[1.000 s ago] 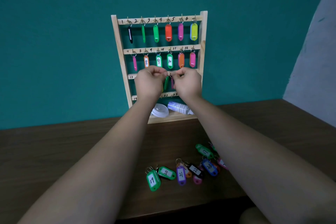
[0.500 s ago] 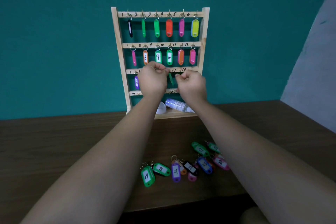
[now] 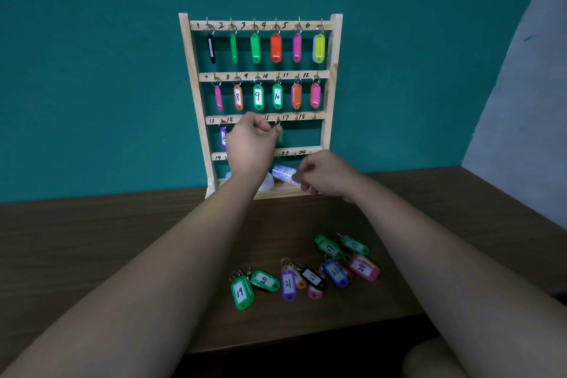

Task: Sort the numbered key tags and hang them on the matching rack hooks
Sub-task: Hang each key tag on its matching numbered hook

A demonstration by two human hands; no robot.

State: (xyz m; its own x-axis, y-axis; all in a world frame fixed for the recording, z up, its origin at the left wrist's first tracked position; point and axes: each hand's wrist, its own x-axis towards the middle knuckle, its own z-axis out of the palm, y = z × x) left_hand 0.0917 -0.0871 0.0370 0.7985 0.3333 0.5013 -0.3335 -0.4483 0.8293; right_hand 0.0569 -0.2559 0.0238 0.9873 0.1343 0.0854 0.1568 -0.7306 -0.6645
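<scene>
Green tag point(image 3: 279, 136): hangs upright, long axis vertical, under the third rail beside the inked 16. It is blurred and its own number is unreadable.
Left hand point(image 3: 250, 138): just left of the green tag, fingers point(image 3: 271, 131) curled and pinching its top.
Right hand point(image 3: 325, 175): lower, at the foot of the rack, fingers loosely curled and holding nothing.
Rack point(image 3: 336, 70): wooden; rails inked 1 to 12, then 13, 14, 16, 17, 18, 19, 23, 24. Hung tags read 8, 9, 10.
Bench point(image 3: 92, 239): the loose tags on it read 19, 21, 22, 17, 18, 24.
Likely next: tag 17 point(image 3: 329, 247) lies below the right hand, toward the person, so that hand is nearer. Its long axis slants from upper left to lower right.
</scene>
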